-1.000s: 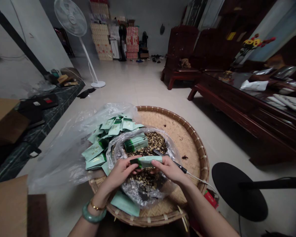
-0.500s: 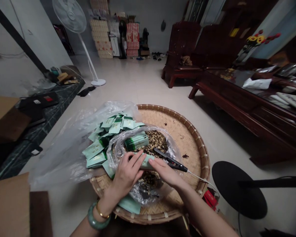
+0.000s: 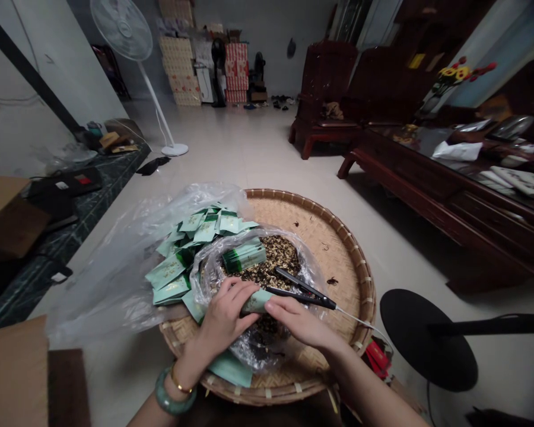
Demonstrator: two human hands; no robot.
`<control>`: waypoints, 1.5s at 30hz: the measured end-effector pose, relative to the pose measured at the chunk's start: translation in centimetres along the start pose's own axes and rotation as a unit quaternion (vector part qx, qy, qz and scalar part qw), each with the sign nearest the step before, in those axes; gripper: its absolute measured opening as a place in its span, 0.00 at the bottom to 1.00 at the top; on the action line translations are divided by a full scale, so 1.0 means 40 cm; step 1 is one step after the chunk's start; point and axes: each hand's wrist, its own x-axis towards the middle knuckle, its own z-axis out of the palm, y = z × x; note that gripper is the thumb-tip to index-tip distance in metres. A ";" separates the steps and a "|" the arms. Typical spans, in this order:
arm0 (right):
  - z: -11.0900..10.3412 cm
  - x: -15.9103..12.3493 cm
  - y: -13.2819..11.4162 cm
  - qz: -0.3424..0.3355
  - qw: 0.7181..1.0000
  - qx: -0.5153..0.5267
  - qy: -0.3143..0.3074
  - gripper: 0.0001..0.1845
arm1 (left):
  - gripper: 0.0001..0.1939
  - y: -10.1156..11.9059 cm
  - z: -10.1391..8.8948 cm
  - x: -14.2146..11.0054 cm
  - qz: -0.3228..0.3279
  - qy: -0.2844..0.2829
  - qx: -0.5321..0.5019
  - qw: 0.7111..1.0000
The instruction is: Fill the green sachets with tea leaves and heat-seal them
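– Holding what?
– A pale green packet [image 3: 256, 302], gripped between left hand [image 3: 222, 311] and right hand [image 3: 297, 320], above the clear bag [image 3: 258, 353] of dried mix [image 3: 282, 252].
– And nearby?
– Just beside the right hand, a black two-armed tool [image 3: 326, 300]; beyond the left hand, more green packets [image 3: 204, 225].

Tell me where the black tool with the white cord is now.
In the head view, the black tool is just right of centre, beyond the right hand, over the clear bag of loose bits on the round tray.
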 end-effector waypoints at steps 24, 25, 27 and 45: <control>-0.024 0.105 0.043 0.016 0.881 -0.473 0.000 0.40 | 0.17 -0.040 -0.043 0.009 -0.160 0.130 -0.043 0.978; -0.018 0.107 0.037 0.018 0.878 -0.479 -0.008 0.37 | 0.17 -0.042 -0.042 0.007 -0.160 0.129 -0.044 0.978; -0.012 0.102 0.026 0.019 0.878 -0.478 -0.021 0.30 | 0.17 -0.046 -0.040 0.004 -0.157 0.128 -0.048 0.978; -0.013 0.119 0.057 -0.014 0.963 -0.267 0.030 0.23 | 0.18 -0.050 -0.035 0.002 -0.171 0.137 -0.074 0.973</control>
